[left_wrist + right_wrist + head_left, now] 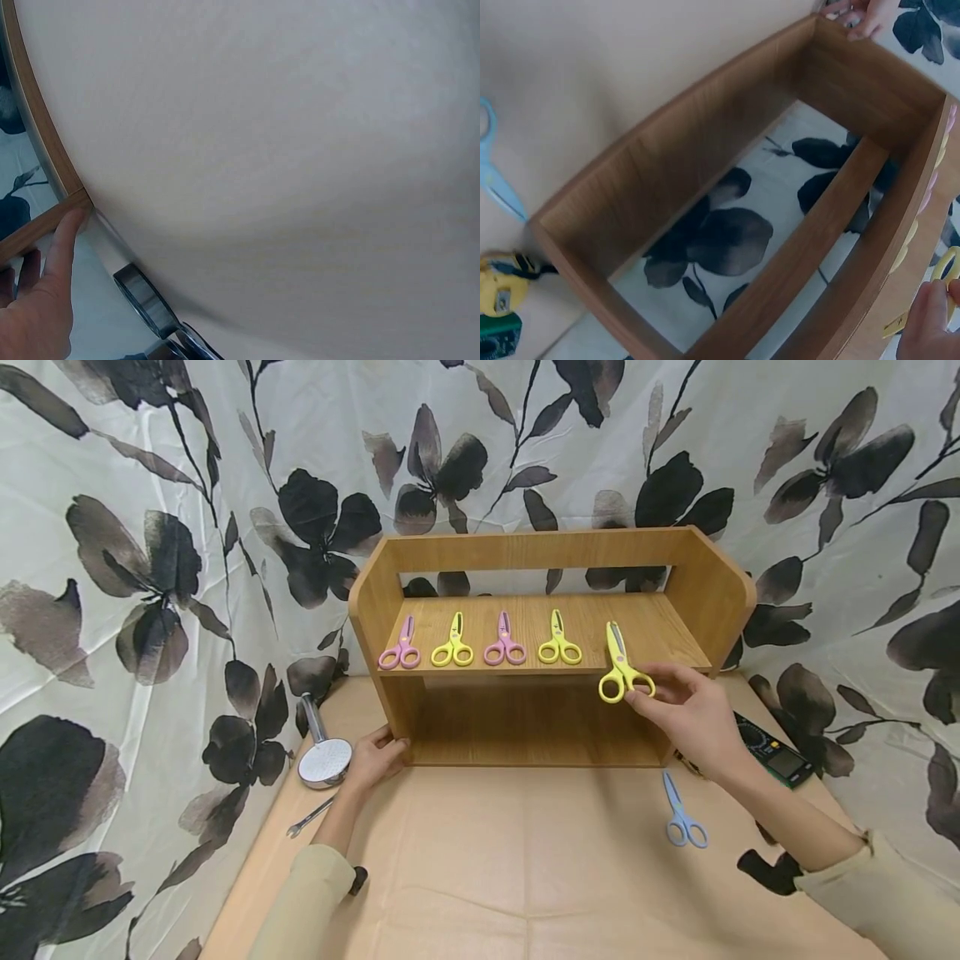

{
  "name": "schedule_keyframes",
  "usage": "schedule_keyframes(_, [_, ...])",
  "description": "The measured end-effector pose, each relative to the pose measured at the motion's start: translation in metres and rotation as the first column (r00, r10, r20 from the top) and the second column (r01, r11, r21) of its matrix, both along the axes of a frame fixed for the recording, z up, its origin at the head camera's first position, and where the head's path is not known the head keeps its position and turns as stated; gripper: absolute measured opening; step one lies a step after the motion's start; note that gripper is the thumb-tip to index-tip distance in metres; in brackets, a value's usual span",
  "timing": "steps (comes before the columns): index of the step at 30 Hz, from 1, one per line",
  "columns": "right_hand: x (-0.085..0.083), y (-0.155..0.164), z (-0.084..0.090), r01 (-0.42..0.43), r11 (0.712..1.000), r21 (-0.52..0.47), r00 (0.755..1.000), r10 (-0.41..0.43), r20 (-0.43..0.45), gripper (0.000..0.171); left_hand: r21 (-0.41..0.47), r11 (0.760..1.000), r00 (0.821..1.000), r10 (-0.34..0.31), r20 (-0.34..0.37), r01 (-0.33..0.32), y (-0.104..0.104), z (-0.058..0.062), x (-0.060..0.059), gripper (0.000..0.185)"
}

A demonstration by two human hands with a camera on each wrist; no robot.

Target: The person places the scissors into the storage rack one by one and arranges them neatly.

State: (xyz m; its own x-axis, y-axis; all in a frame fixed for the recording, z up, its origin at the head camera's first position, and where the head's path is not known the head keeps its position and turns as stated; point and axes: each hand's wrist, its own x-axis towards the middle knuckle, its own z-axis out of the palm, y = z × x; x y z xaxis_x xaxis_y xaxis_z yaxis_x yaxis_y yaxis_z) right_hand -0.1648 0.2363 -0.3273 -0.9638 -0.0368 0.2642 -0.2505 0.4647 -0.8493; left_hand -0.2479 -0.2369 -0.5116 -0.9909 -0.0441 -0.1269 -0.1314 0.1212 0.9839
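My right hand (692,714) pinches a pair of yellow scissors (617,664) by the handle loops, blades up, at the front of the upper shelf's right end. Pink scissors (407,646) and yellow scissors (455,639) stand in an alternating row along that shelf, blades toward the back. My left hand (375,760) grips the lower left front corner of the wooden shelf unit (547,547). In the left wrist view, one digit of the left hand (52,292) lies against the panel's edge. Blue scissors (679,814) lie on the table before the unit's right side.
A chrome shower head (325,760) and a wrench (310,817) lie left of the unit. On the right is a dark multimeter (776,750); a yellow tape measure (502,289) shows in the right wrist view. Floral fabric (315,435) hangs behind the table (487,860).
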Motion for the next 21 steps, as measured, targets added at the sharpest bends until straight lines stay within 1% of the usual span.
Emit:
schedule_keyframes(4, [-0.02,0.002,0.009,0.018,0.999,0.027,0.999,-0.019,0.033,0.052,-0.005,1.0,1.0,0.002,-0.008,-0.002,0.0,0.0,0.001,0.063])
schedule_keyframes(7, [-0.035,0.002,0.013,0.038,0.998,0.054,0.996,-0.043,0.082,0.055,-0.007,1.0,1.0,0.005,-0.015,-0.005,0.0,-0.001,0.001,0.062])
schedule_keyframes(11, [-0.052,0.0,0.017,0.068,0.992,0.109,0.988,-0.082,0.132,0.054,-0.015,1.0,1.0,0.006,-0.018,-0.006,-0.001,-0.003,0.001,0.062])
schedule_keyframes(16, [-0.067,-0.003,0.02,0.082,0.985,0.154,0.982,-0.107,0.158,0.053,-0.005,1.0,1.0,0.005,-0.006,-0.005,-0.002,-0.005,0.0,0.063])
schedule_keyframes(21, [-0.077,-0.004,0.025,0.061,0.978,0.201,0.981,-0.096,0.169,0.054,-0.006,1.0,1.0,0.003,-0.006,-0.003,-0.002,-0.003,0.001,0.064])
